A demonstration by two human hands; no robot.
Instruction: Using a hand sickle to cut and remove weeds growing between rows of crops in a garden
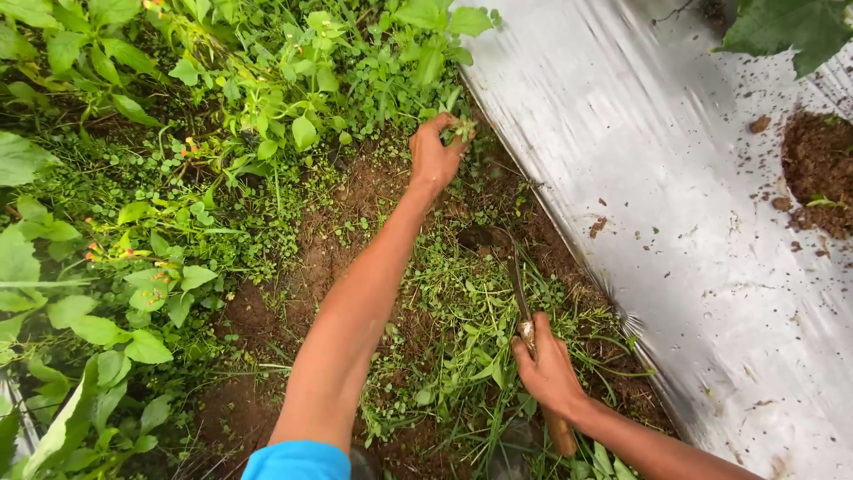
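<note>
**Weeding along the plastic mulch: a tuft gripped, the blade resting**

Low in the frame, the right hand [549, 373] is clenched round the wooden handle of a narrow, dark-bladed weeding knife [520, 289], whose tip points up into the cut green weeds [453, 329]. Farther up, at centre top, the left hand [434, 158] grasps a small leafy weed tuft [462, 131] at the edge of the silver plastic mulch sheet [675, 204]. The pulling step seems in hand; it likely calls for a firm tug near the roots.
</note>
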